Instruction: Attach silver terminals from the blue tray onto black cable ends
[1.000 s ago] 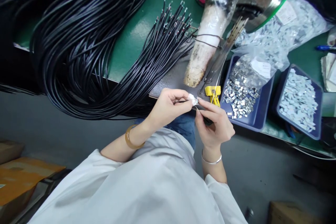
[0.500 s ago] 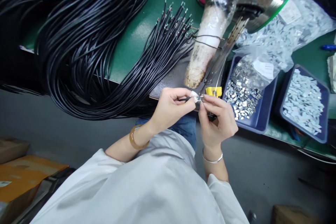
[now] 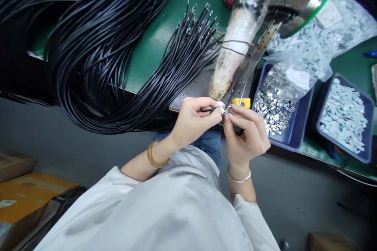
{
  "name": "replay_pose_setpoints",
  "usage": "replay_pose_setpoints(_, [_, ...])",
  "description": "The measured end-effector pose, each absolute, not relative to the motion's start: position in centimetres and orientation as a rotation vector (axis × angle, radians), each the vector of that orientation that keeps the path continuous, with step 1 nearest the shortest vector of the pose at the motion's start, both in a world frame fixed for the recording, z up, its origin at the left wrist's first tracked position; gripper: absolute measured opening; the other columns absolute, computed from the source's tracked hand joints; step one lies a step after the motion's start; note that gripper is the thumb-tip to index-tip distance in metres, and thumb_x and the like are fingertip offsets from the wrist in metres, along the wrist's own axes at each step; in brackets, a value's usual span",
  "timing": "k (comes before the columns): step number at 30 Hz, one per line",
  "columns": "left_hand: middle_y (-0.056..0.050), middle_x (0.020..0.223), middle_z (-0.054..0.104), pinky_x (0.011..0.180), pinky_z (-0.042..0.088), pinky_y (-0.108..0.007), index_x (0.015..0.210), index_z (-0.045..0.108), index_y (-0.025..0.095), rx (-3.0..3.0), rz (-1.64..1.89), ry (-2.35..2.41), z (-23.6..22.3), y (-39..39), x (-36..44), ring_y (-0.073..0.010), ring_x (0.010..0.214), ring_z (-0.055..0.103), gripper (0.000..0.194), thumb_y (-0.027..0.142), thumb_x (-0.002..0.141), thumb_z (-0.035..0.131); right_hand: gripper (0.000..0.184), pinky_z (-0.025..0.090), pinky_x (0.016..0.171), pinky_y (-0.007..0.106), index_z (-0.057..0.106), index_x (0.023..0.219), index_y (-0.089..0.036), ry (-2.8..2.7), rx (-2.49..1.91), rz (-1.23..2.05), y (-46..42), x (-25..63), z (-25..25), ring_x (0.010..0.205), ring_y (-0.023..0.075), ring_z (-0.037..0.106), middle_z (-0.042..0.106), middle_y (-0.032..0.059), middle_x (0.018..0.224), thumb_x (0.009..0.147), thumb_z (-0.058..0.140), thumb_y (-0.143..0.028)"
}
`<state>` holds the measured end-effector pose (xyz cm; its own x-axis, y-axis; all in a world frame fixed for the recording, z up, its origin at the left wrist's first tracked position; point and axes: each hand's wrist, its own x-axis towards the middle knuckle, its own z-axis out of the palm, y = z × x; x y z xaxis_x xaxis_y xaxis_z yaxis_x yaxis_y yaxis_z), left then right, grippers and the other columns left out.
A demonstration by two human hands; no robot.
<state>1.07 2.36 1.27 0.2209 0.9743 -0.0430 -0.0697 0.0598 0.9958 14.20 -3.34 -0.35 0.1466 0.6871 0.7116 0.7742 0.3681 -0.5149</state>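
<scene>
Between the thumb and forefinger of my left hand (image 3: 196,121), a black cable (image 3: 208,109) is pinched close to its end. White coverings wrap those two fingertips. My right hand (image 3: 249,129) is closed just to the right, fingertips almost meeting the left ones at the cable's tip. A thin silvery solder wire (image 3: 243,91) runs down from above towards my right hand, which pinches it; its end is hard to make out. A small shiny metal piece (image 3: 226,108) shows at the cable's tip, partly hidden by fingers. Just beyond my right fingers is a yellow clip-like tool (image 3: 242,102).
A large bundle of black cables (image 3: 118,47) fills the left, its stripped ends fanned out. A wrapped white tube (image 3: 228,62) slants down in front. Blue trays hold metal shells (image 3: 273,115) and pale flat pieces (image 3: 343,117). Behind are plastic bags (image 3: 344,27) and a green-rimmed spool (image 3: 326,0).
Both hands have shifted slightly right and stayed close together over the cable's tip. My right hand now covers more of the yellow tool. The view has drifted a little.
</scene>
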Motion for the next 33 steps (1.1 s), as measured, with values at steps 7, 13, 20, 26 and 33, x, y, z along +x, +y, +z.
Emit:
replay_pose_setpoints(7, [-0.001,0.065,0.068,0.051,0.045,-0.015,0.070,0.077,0.012,1.165,0.998,0.983,0.8,2.3,1.1,-0.0074,0.056,0.054,0.006,0.017,0.071,0.073,0.022,0.062,0.082,0.033,0.068,0.096,-0.025,-1.590,-1.363,-0.147,-3.3,14.3,-0.7,0.090,0.0164,0.074,0.076,0.0012,0.100,0.082,0.074,-0.009])
replay_pose_setpoints(13, [-0.002,0.071,0.071,0.051,0.045,-0.015,0.076,0.077,0.012,1.215,0.997,0.981,0.8,2.1,1.1,-0.0076,0.058,0.055,0.009,0.018,0.074,0.071,0.024,0.062,0.082,0.033,0.069,0.100,-0.027,-1.570,-1.377,-0.164,-3.1,14.1,-0.6,0.090,0.0162,0.074,0.076,-0.0003,0.100,0.084,0.073,-0.010])
replay_pose_setpoints(20, [0.001,0.061,0.061,0.044,0.031,-0.014,0.074,0.075,0.010,1.283,1.051,0.952,1.1,2.1,0.8,-0.0037,0.050,0.041,0.011,0.017,0.077,0.067,0.026,0.063,0.083,0.031,0.071,0.099,-0.026,-1.566,-1.387,-0.197,-3.3,13.8,-0.3,0.091,0.0160,0.074,0.076,0.0013,0.102,0.081,0.075,-0.008])
replay_pose_setpoints(26, [0.001,0.062,0.057,0.048,0.032,-0.016,0.069,0.070,0.011,1.190,0.932,0.896,0.5,2.1,0.6,-0.0052,0.054,0.042,0.015,0.021,0.080,0.067,0.023,0.063,0.084,0.028,0.067,0.096,-0.020,-1.632,-1.335,-0.213,-3.9,13.9,-0.8,0.091,0.0150,0.076,0.077,0.0041,0.102,0.081,0.075,-0.005])
replay_pose_setpoints(33, [0.008,0.053,0.033,0.046,0.021,-0.019,0.074,0.067,0.012,1.156,0.859,0.774,1.3,1.9,0.0,-0.0040,0.050,0.025,0.004,0.014,0.077,0.067,0.019,0.064,0.078,0.030,0.068,0.093,-0.020,-1.415,-1.363,0.070,-4.0,13.8,-0.3,0.086,0.0158,0.076,0.077,0.0029,0.096,0.083,0.071,-0.005])
